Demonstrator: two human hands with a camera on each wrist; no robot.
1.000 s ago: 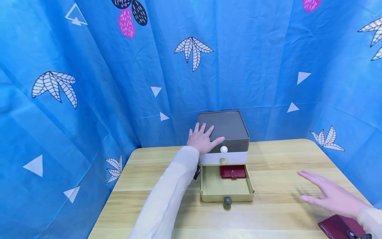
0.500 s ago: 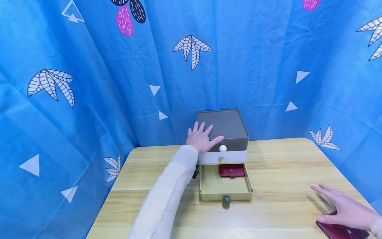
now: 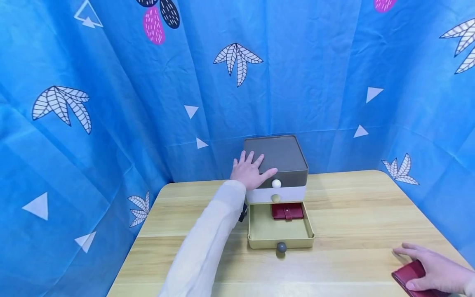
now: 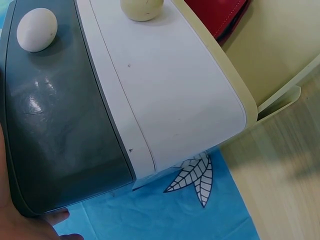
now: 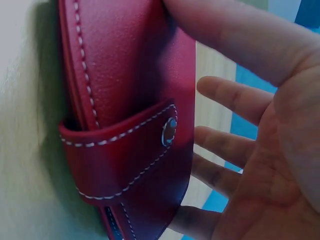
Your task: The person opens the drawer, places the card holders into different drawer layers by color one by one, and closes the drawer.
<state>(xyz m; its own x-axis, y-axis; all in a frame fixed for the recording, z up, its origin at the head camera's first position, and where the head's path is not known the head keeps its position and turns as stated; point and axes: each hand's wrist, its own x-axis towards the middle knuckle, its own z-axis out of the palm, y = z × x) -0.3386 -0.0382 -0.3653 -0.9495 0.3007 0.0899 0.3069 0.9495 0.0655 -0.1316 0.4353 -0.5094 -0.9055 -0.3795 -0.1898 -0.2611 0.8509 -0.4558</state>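
In the head view, my left hand (image 3: 249,173) rests with spread fingers on the dark grey top of a small stacked drawer box (image 3: 278,154). The lowest beige drawer (image 3: 265,229) is pulled out, and a dark red wallet (image 3: 287,211) with a strap lies at its back. At the lower right, my right hand (image 3: 436,268) is over a second red wallet (image 3: 403,275) on the table. Seen from the right wrist, that wallet (image 5: 125,75) has white stitching and a snapped strap. My thumb overlaps its face, and the other fingers (image 5: 225,142) extend past its edge.
The box's upper grey drawer has a white knob (image 3: 276,184), and the white one below has a beige knob (image 3: 276,198). A grey knob (image 3: 281,247) sticks out in front of the beige drawer. Blue patterned curtains (image 3: 315,82) surround the wooden table (image 3: 345,231).
My right hand has moved down and toward the near right, from above the table to the loose wallet. The left hand has stayed on the box top.
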